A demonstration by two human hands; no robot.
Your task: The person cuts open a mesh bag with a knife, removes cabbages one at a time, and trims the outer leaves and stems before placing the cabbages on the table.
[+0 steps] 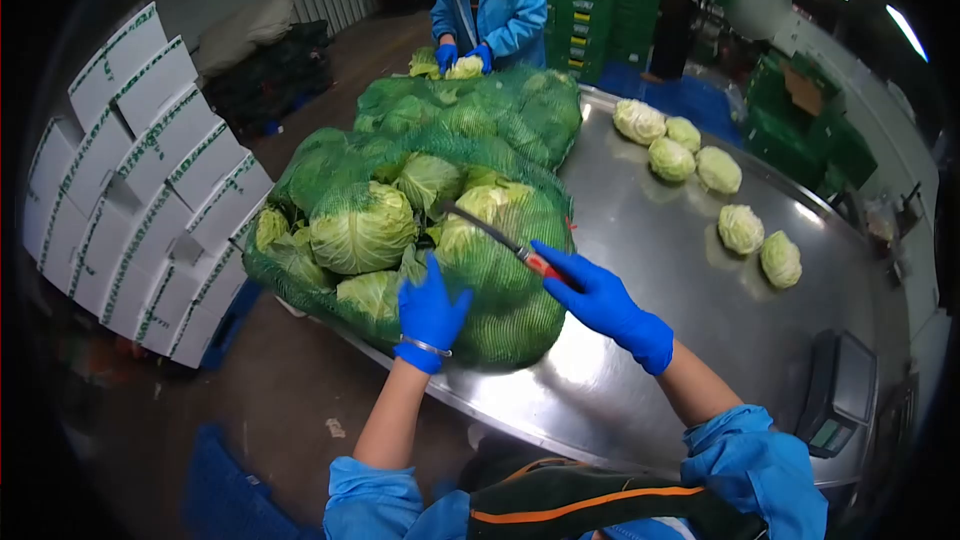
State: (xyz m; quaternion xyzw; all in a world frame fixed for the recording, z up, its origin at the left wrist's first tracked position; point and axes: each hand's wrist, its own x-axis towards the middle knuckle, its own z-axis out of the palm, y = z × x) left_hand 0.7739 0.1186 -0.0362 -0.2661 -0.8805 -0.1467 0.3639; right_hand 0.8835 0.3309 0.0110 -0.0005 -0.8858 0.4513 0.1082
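Observation:
My right hand, in a blue glove, is closed round the red handle of a knife, whose dark blade points up and left over the cabbages. Gloved in blue too, my left hand has its fingers apart at the near edge of a green mesh sack. The sack's mouth gapes toward me. Inside it, a large pale-green cabbage lies just beyond my left fingertips, with more heads around it. Another cabbage sits under the blade's tip.
Trimmed cabbages rest on the steel table. A scale stands at the table's right. Another filled mesh sack lies behind, and a person in a blue jacket handles cabbage there. White boxes are stacked left; green crates stand at the back.

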